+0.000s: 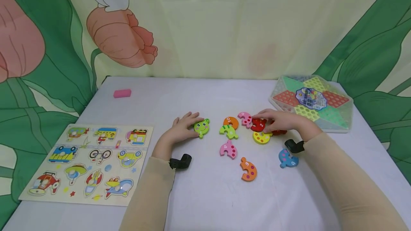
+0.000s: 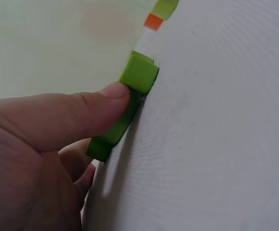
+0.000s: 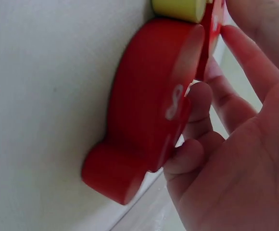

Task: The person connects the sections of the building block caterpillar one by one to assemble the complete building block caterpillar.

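My left hand (image 1: 181,131) pinches a green frog-face puzzle piece (image 1: 201,128) at the middle of the table. In the left wrist view the thumb presses its near side (image 2: 125,115), with fingers behind it. Farther right, my right hand (image 1: 282,121) holds a red puzzle piece marked 2 (image 1: 257,125) between thumb and forefinger. Its other fingers curl beside a second red piece, marked 8 (image 3: 149,91), mostly hidden by the hand in the head view. A yellow piece (image 1: 261,138) and a pink spotted piece (image 1: 244,118) lie against the red one.
Between the hands lie orange (image 1: 232,121), green (image 1: 228,132) and pink pieces (image 1: 228,149). Nearer are another orange piece (image 1: 249,170) and a blue one (image 1: 287,158). A vehicle puzzle board (image 1: 80,145) lies left, a pink block (image 1: 122,93) behind it, a clear case (image 1: 345,120) back right.
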The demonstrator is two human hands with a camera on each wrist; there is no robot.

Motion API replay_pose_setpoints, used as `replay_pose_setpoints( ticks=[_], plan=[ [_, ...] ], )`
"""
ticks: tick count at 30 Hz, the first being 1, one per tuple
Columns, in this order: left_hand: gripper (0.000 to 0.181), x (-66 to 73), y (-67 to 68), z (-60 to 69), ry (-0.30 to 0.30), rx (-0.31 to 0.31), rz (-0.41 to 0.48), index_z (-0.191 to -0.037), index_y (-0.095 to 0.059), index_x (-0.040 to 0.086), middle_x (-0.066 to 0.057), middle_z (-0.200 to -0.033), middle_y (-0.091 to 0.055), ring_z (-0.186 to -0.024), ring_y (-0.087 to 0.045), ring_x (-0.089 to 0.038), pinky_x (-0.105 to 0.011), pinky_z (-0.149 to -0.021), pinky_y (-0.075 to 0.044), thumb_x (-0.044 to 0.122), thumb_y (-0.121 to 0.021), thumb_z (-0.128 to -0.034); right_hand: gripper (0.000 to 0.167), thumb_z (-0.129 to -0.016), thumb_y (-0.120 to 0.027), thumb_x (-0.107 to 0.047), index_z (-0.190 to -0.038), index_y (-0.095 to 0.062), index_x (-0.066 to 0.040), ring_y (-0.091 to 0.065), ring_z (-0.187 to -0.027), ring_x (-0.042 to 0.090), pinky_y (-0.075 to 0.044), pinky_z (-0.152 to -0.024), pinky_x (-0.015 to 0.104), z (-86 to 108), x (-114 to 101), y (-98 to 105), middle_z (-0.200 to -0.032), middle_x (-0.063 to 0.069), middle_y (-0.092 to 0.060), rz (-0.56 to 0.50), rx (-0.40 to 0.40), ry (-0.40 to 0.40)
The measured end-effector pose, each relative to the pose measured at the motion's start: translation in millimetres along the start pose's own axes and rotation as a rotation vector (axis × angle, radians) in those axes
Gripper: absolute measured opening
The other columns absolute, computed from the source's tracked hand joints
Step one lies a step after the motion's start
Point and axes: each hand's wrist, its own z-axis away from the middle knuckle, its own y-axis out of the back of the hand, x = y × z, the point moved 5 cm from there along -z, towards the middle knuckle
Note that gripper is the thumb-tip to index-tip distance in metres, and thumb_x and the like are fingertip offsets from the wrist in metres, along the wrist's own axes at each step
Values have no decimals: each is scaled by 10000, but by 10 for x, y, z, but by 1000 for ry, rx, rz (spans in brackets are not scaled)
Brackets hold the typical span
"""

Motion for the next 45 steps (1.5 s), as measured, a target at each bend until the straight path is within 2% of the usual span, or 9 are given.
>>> replay_pose_setpoints(
  ticks=[6,12,22,27,34,41,45],
  plan=[
    [583,-4,3,-12,-3,8,-7,-1344,-441,274,34,-1513,-218,-1422,-29,-206,-537,-1098,93,236,-637,-796,566,-831,-639,-240,-1354,-426,-196,-445,-1013,244,-477,-809,341,-39,-14,0,-1314,129,-400,10,19,-8],
    [586,-10,5,-13,0,10,-12,-1342,-443,276,36,-1512,-221,-1422,-32,-207,-538,-1098,89,241,-641,-792,517,-830,-643,-248,-1309,-461,-182,-437,-1065,285,-464,-859,425,-58,-32,-3,-1214,129,-463,24,59,-25],
    [590,-6,0,-19,-3,7,-7,-1343,-439,282,38,-1510,-224,-1421,-37,-191,-533,-1098,95,233,-632,-788,495,-841,-627,-276,-1305,-474,-196,-407,-1155,330,-430,-916,508,-65,-11,-21,-1284,143,-444,37,91,-47],
    [584,-8,-5,-21,-6,9,-13,-1345,-437,279,37,-1510,-227,-1421,-40,-194,-538,-1098,89,238,-630,-794,519,-819,-647,-246,-1298,-467,-155,-430,-1089,299,-455,-889,458,-68,-35,-36,-1247,142,-451,46,92,-25],
    [581,-17,-3,-17,3,12,-12,-1340,-443,282,42,-1508,-231,-1421,-39,-190,-535,-1099,89,238,-632,-793,526,-807,-650,-246,-1277,-457,-109,-429,-1075,281,-449,-899,453,-81,-93,-50,-1230,140,-449,59,96,-30],
    [579,-19,-11,-19,6,13,-2,-1334,-448,293,49,-1507,-235,-1421,-39,-179,-531,-1101,90,242,-637,-790,481,-786,-658,-191,-1230,-496,-100,-466,-957,242,-490,-768,336,-87,-140,-44,-1167,122,-502,99,134,-13],
    [578,-18,-7,-22,8,14,1,-1331,-452,296,51,-1506,-236,-1421,-42,-175,-526,-1102,91,244,-641,-788,487,-763,-669,-180,-1216,-509,-99,-491,-920,228,-502,-746,321,-57,-177,-16,-1165,114,-518,126,176,6]
  ],
)
